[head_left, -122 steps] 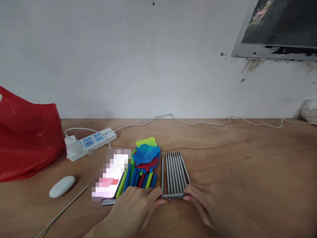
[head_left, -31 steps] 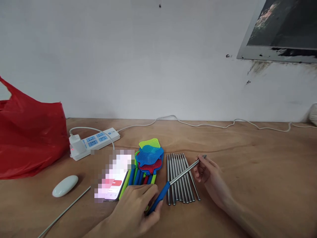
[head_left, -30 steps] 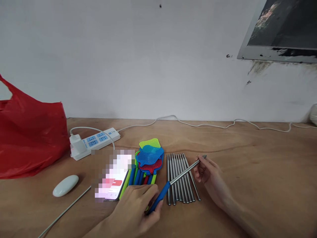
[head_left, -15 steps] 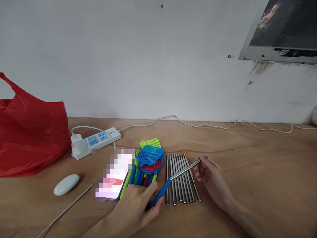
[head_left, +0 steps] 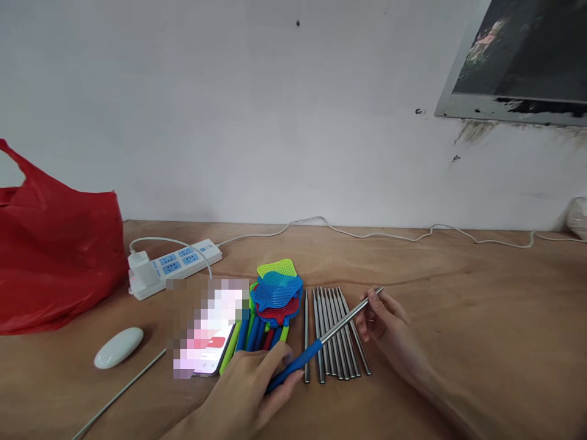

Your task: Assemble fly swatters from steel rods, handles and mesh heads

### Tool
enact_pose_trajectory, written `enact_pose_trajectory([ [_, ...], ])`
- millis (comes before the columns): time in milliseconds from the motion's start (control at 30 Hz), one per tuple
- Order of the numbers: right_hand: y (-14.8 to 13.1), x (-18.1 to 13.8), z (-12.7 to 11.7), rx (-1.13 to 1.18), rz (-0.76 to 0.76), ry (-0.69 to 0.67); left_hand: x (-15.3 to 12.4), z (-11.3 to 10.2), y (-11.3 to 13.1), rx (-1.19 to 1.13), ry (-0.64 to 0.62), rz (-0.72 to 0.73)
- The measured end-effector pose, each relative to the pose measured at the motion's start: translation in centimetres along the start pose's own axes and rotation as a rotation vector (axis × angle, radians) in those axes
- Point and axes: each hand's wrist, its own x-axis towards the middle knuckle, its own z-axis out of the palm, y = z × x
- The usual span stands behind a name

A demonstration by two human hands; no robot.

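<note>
My left hand point(head_left: 250, 382) is closed around a blue handle point(head_left: 300, 362), gripping it between thumb and fingers. From the handle's upper end a shiny metal rod point(head_left: 345, 322) runs up to the right. The rod's thin tip is pinched by the thumb and fingers of my right hand point(head_left: 387, 318). Below the held rod, several loose metal rods point(head_left: 323, 357) lie side by side on the table. Just left of them are stacked fly swatter heads point(head_left: 277, 290) in blue, red and yellow-green, with coloured handles point(head_left: 251, 333) partly hidden behind my left hand.
A lit phone point(head_left: 213, 342), partly pixelated, lies beside the swatters. Farther left are a white rounded object point(head_left: 119, 348), a power strip point(head_left: 183, 261) with a plugged-in charger, and a red plastic bag point(head_left: 59, 256). A white cable point(head_left: 358, 233) runs along the wall.
A bit more of the blue handle shows beyond my left hand, and the held rod slants slightly more steeply. Both hands keep their grip. The whole view has shifted a little.
</note>
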Motion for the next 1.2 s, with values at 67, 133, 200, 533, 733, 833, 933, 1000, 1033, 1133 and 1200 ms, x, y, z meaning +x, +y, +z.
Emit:
enact_pose_trajectory([
  [67,0.2,-0.3,0.3,-0.030,0.062,-0.081,0.0,0.1,0.0,-0.015,-0.013,0.021],
  [133,0.3,-0.6,0.4,-0.054,0.098,-0.157,0.0,0.1,0.0,-0.015,-0.005,0.030],
  [200,0.2,-0.6,0.4,-0.072,0.097,-0.200,0.1,-0.1,0.1,-0.010,0.011,0.045],
  [533,-0.3,-0.6,0.1,-0.060,0.044,-0.244,0.4,0.2,0.8,-0.070,0.069,-0.003],
  [733,0.5,-1.3,0.7,-0.114,0.028,-0.344,0.8,-0.4,1.2,-0.136,-0.010,-0.052],
  [833,0.6,-1.4,0.8,-0.108,0.033,-0.323,1.3,-1.6,1.4,-0.096,0.027,0.003],
  [933,0.1,-1.3,0.8,-0.024,0.051,-0.202,1.8,-2.6,0.5,0.118,0.158,-0.010],
  [1000,-0.3,-1.2,0.7,0.007,0.101,-0.132,2.1,-2.9,-0.6,0.273,0.195,-0.039],
  [1033,-0.5,-1.2,0.7,0.007,0.130,-0.110,2.2,-2.8,-1.1,0.330,0.193,-0.045],
  [1133,-0.7,-1.3,0.7,-0.017,0.181,-0.089,2.0,-2.3,-2.5,0.448,0.155,-0.054],
  [1200,-0.7,-1.4,0.8,-0.026,0.179,-0.100,1.9,-1.9,-2.8,0.488,0.131,-0.059],
])
